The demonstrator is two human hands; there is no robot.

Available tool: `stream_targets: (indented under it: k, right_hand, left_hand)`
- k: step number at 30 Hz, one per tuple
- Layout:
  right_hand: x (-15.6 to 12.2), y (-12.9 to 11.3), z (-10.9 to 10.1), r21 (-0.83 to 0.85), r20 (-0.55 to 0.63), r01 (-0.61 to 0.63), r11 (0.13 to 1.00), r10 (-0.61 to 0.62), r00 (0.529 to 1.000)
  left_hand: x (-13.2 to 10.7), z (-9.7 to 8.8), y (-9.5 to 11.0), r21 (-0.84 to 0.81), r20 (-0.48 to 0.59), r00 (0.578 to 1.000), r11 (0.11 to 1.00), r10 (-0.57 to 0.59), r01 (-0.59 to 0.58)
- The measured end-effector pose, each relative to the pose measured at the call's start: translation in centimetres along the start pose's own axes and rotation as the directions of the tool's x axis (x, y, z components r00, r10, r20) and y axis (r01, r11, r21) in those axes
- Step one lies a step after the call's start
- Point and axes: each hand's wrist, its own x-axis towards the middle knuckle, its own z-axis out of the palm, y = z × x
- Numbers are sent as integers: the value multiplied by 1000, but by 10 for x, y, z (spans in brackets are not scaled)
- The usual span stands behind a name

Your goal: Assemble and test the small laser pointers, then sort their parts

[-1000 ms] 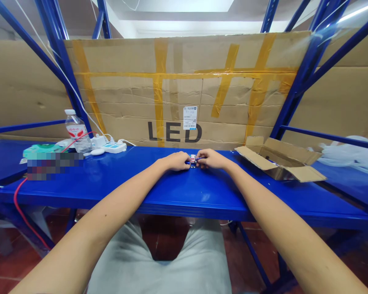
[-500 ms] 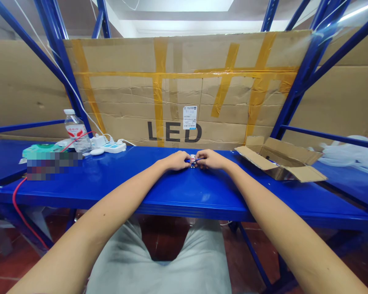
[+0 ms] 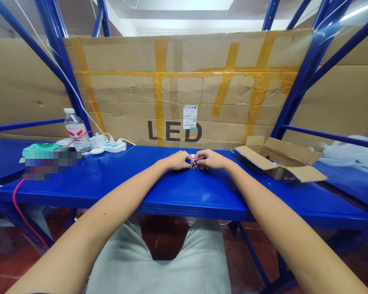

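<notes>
Fingers (image 3: 186, 157) of left hand (image 3: 178, 160) and right hand (image 3: 211, 158) pinch a small silvery object (image 3: 193, 156), left of the open cardboard box (image 3: 256, 158); handling is under way, but what is done or remains cannot be told.

Small shiny silvery object (image 3: 193, 157), reddish in places, partly hidden, held between left hand (image 3: 179, 160) and right hand (image 3: 209, 158) over blue tabletop (image 3: 192, 188).

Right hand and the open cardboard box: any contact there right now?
Apart. The head view shows it plainly: a strip of blue tabletop lies between the right hand and the open cardboard box.
</notes>
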Motion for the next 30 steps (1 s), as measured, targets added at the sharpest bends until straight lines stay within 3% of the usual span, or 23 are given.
stream_targets:
  k: [7,11,22,27,30]
  right_hand:
    - [-3,-9,2,74,125,1,997,-10,992]
    - [-4,-14,3,89,146,1,996,-14,989]
    - [-4,-17,2,109,130,7,994,-22,991]
    - [-12,-16,-6,157,41,6,988,-12,999]
    - [-23,-17,-2,173,-66,-59,983,71,995]
  left_hand:
    - [-3,-11,-4,-114,158,987,993,2,16]
    - [-5,-13,-1,-148,184,983,989,9,19]
    - [-7,-14,2,-166,192,981,985,-8,40]
    - [-12,-24,2,-167,114,990,980,-85,104]
    - [-22,-26,-5,-175,40,976,960,-212,216]
